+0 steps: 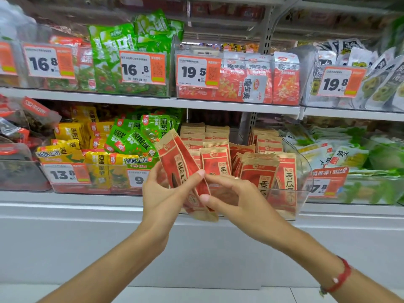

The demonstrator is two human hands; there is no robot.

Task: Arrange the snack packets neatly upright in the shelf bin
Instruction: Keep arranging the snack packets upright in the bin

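A small stack of red-and-tan snack packets is held tilted to the left in front of the lower shelf. My left hand grips the stack from the left side. My right hand pinches its lower right edge between thumb and forefinger. Behind them stands a clear plastic shelf bin with several of the same packets in it, most upright, some leaning.
Left of the bin are bins of yellow packets and green packets. Pale green packets fill the bin on the right. The upper shelf carries more bins with orange price tags.
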